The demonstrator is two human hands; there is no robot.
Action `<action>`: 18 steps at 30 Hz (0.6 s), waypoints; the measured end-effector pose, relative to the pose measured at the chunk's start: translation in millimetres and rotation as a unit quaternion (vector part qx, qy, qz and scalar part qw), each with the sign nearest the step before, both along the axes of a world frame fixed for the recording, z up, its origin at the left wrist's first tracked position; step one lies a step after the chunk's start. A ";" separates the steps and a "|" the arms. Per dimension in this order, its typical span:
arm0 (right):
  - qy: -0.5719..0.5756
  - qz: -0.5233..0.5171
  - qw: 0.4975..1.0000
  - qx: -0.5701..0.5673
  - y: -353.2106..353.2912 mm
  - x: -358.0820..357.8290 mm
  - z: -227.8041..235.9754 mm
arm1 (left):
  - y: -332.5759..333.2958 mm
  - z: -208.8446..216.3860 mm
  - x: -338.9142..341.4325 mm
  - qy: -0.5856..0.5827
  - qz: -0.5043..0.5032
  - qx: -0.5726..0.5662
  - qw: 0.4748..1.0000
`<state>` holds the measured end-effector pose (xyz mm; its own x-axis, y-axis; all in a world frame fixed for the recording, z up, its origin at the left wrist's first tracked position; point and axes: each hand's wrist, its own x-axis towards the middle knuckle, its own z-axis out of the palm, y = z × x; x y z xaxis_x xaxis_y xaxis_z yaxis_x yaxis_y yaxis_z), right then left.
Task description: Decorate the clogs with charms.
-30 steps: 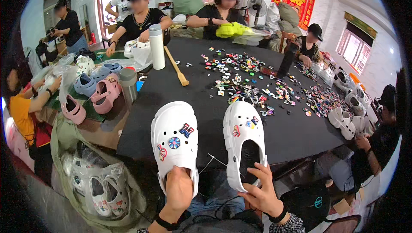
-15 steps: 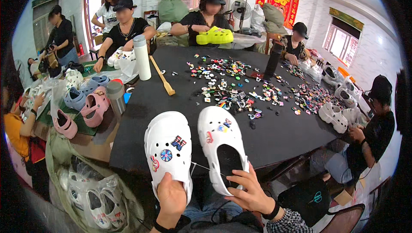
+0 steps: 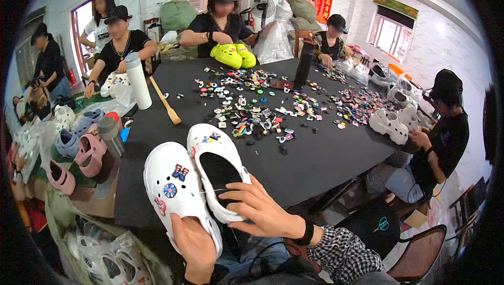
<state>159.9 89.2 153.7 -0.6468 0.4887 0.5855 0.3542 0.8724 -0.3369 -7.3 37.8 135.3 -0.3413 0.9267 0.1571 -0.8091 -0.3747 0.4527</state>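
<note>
Two white clogs are in my hands above the near edge of the black table. My left hand point(image 3: 195, 244) is closed on the heel end of the left clog point(image 3: 169, 167), its thumb in the opening. Colourful charms sit on that clog's upper. My right hand point(image 3: 262, 209) grips the side of the right clog point(image 3: 203, 137), fingers reaching over its opening. This clog also bears charms, partly turned from view. A thin white tie point(image 3: 207, 191) runs between the two clogs, which lie side by side and touch.
Piles of small charms point(image 3: 257, 122) cover the black table point(image 3: 168, 88). A wooden stick point(image 3: 167, 101), a white bottle point(image 3: 137, 80) and a dark bottle point(image 3: 304, 64) stand or lie there. Pink clogs point(image 3: 90, 151) sit at left; bagged clogs point(image 3: 115, 264) lie below. Several co-workers sit around.
The two clogs have come together from apart, the right one moving left against the other. The whole view has swung, so the table and people appear farther left.
</note>
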 end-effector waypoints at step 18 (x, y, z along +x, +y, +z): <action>-0.132 -0.127 0.977 0.112 126.4 64.8 136.0 | -2.3 -14.1 -30.5 0.554 0.315 -0.109 0.763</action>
<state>224.7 215.7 289.7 -0.6644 0.5316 0.5254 0.6173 0.7865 -0.0153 -37.8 35.5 121.2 -0.4996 0.6788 0.5382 0.4245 -0.3497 0.8352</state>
